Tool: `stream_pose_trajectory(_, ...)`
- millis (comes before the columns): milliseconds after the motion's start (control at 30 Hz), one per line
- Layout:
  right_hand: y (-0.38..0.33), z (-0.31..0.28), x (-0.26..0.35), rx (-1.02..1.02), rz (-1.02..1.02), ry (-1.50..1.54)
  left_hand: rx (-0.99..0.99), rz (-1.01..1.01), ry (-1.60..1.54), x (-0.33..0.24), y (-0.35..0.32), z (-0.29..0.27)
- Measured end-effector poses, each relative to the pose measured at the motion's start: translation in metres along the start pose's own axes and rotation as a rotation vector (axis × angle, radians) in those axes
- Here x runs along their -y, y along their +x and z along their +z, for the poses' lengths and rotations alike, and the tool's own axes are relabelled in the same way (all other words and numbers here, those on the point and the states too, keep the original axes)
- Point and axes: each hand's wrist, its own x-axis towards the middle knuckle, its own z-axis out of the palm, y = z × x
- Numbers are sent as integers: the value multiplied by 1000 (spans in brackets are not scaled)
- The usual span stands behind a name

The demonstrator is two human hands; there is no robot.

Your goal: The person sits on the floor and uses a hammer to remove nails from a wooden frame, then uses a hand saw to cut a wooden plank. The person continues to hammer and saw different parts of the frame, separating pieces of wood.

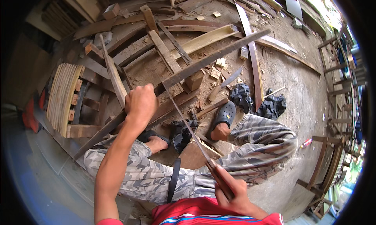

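A long dark wooden beam [219, 56] runs diagonally from the far right down past my left knee. My left hand [140, 103] is closed over it near the middle and presses down on it. My right hand [232, 191], low and right of centre, is wrapped round the wooden handle of a handsaw [187, 126]. The narrow blade, seen nearly edge-on, slants up and left and crosses the beam just right of my left hand. How deep the teeth sit in the wood cannot be made out.
Near my feet lie a machete [233, 78], a wooden-handled tool [211, 108], black plastic bags [272, 104] and offcuts. A slatted wooden stack [62, 98] stands left; boards [203, 41] and sawdust cover the far floor. Wooden chair frames [327, 162] line the right.
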Motion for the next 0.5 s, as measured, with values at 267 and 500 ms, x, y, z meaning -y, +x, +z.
stream_pose_trajectory(267,137,46,20,-13,3,-7,-153,71,-19,4,1,14)
stream_pose_trajectory(500,62,41,-23,-49,-83,-11,-54,18,-5,8,-2,10)
